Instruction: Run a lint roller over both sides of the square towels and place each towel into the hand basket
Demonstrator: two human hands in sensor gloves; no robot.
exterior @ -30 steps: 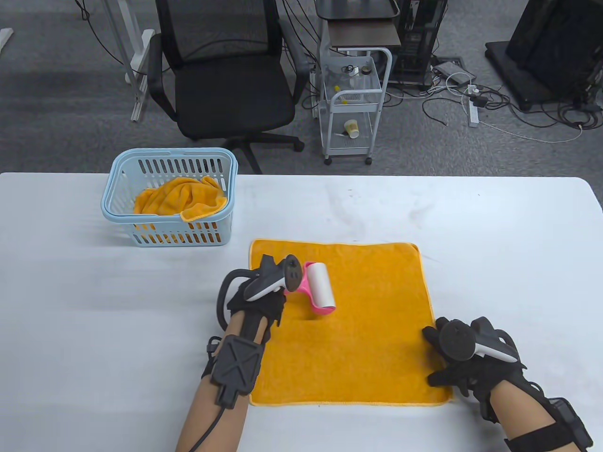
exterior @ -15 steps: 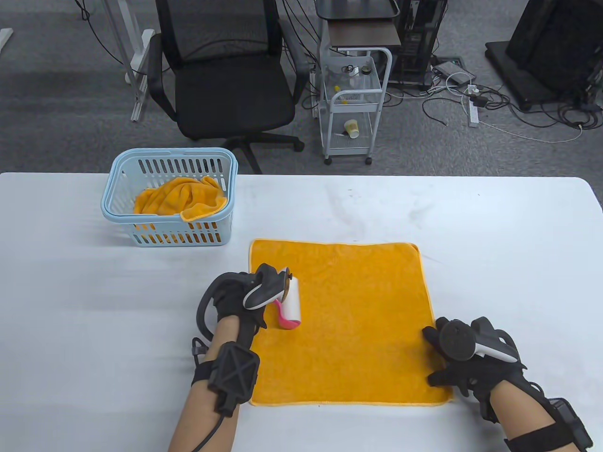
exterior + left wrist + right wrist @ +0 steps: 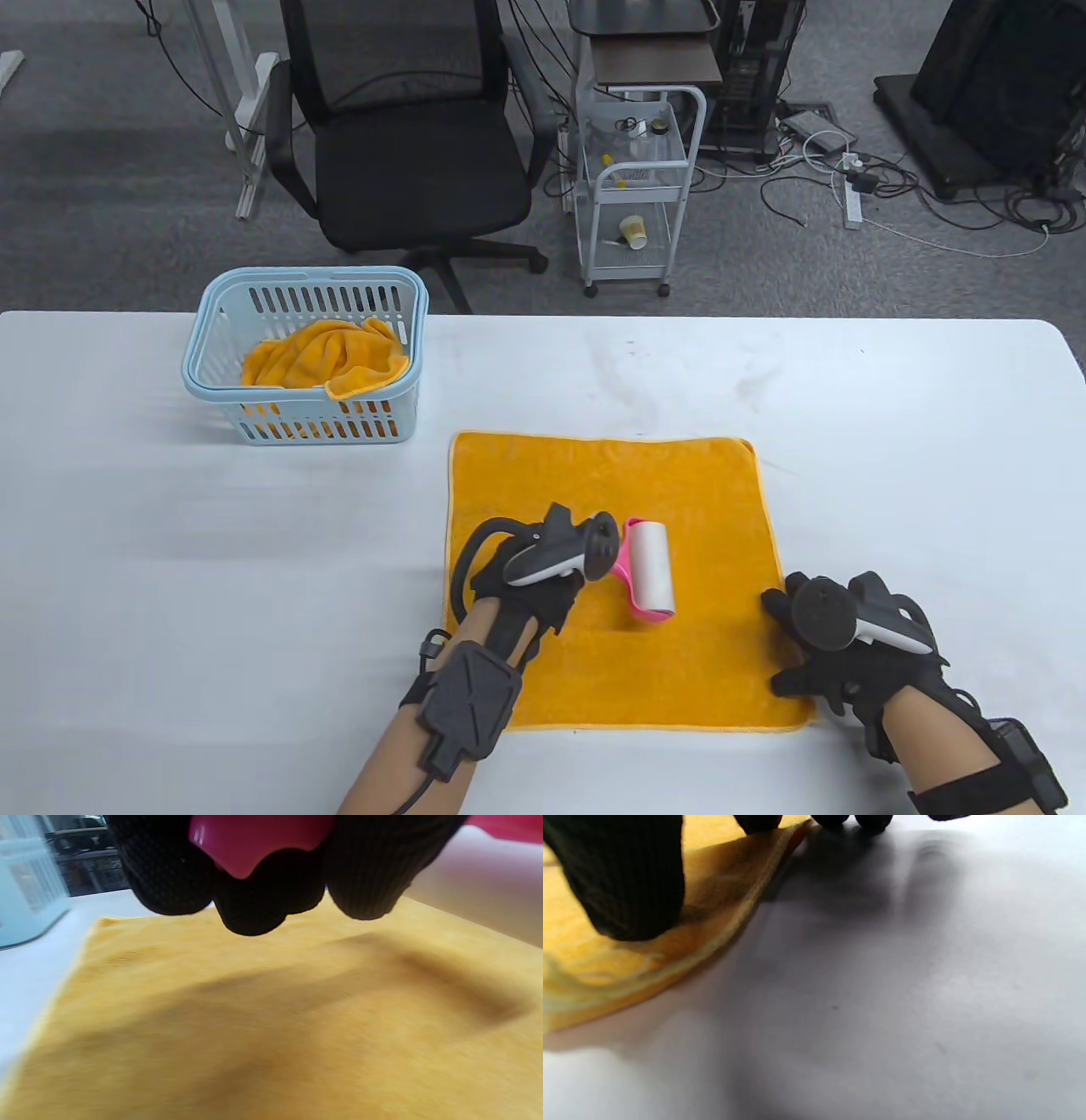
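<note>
My left hand (image 3: 530,586) has its fingers (image 3: 250,906) curled round the pink handle of the lint roller (image 3: 649,567); the left wrist view shows that grip close up, which the tracker hides from the table view. The roller's white drum lies on the flat towel (image 3: 670,492), right of centre. My right hand (image 3: 836,654) rests with fingers spread and fairly straight on the towel's near right corner. The right wrist view shows a fingertip (image 3: 628,891) pressing the hem, which rides up slightly off the table (image 3: 891,424), while the other tips sit on bare tabletop.

The towel is bright orange, square and spread smooth. A second orange towel (image 3: 327,356) lies crumpled in the light blue basket (image 3: 212,382), at the far left, well apart from my hands. Nothing stands between them. Beyond the table are an office chair (image 3: 407,153) and a white cart (image 3: 636,187).
</note>
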